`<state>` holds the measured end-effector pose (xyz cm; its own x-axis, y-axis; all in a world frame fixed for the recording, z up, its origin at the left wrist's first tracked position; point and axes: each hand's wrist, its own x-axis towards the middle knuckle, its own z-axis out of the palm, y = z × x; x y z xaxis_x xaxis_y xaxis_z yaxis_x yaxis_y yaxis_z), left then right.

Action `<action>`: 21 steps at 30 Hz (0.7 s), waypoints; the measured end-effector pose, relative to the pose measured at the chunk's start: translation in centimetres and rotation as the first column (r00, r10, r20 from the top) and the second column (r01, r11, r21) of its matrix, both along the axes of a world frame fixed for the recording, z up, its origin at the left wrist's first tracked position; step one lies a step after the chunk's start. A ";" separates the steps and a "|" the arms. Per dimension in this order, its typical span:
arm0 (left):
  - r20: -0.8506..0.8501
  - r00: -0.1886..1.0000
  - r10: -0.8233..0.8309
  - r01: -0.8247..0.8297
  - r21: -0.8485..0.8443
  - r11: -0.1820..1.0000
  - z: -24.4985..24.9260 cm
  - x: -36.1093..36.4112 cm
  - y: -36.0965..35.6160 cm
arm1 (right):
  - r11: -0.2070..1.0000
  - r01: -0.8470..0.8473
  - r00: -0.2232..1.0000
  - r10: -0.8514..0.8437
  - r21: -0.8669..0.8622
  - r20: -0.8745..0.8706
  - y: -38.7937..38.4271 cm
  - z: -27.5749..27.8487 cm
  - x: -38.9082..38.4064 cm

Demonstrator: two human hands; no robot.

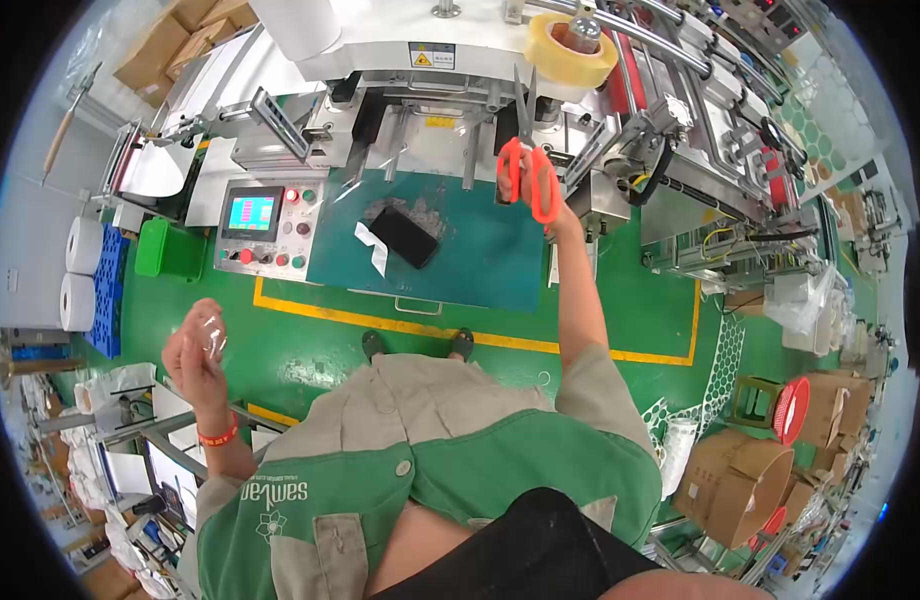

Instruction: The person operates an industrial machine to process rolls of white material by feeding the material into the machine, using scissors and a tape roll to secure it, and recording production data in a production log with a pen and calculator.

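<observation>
- The right hand (525,188) is reaching out to the machine and gripping the orange handles of a pair of scissors (544,195), with its fingers through the loops.
- The scissors are pointing their blades up toward the machine body, just below a roll of yellowish tape (570,52) and over the far edge of the teal worktop (480,265).
- The left hand (193,357) is hanging raised out to the side, well apart from the machine, and closing around a crumpled piece of clear film (215,335); an orange wristband (218,436) is sitting on that wrist.
- A flat black object (404,236) is lying on the worktop with a white strip (370,248) touching its near edge.
- A control panel (270,230) with a lit screen and coloured buttons is sitting just beside the worktop.
- The person is standing on a green floor (310,350), with a yellow line (380,318) running between the shoes and the machine.
- To the left, a green bin (170,250), blue crates (107,290) and white rolls (80,270) are standing near the wall.
- To the right, cardboard boxes (730,480) and a red basket (792,408) are crowding the floor.
</observation>
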<state>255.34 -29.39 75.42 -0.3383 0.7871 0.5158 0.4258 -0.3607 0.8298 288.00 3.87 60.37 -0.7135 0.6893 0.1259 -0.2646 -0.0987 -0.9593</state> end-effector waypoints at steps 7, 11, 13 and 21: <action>-0.012 0.999 -0.045 0.045 -0.030 0.999 2.1 -2.1 1.5 | 0.988 0.043 0.999 -0.043 0.149 -0.007 2.6 -1.4 -0.3; 0.061 0.983 -0.173 0.172 0.013 0.985 5.3 -6.2 3.0 | 0.994 0.108 0.994 -0.108 0.022 0.010 0.2 -1.3 -0.4; 0.110 0.979 -0.171 0.170 0.021 0.985 7.5 -10.6 2.1 | 0.975 0.216 0.976 -0.218 0.054 0.021 -2.9 -3.5 -0.7; -0.065 0.994 0.091 -0.102 -0.193 0.976 10.1 -23.9 -3.8 | 0.777 0.409 0.493 -0.629 0.478 0.601 -15.1 -14.9 -0.9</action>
<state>231.43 -33.20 85.53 -0.3923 0.8399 0.3752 0.4981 -0.1489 0.8542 287.08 -11.23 45.49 -0.1662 0.9859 -0.0184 0.5658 0.0800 -0.8207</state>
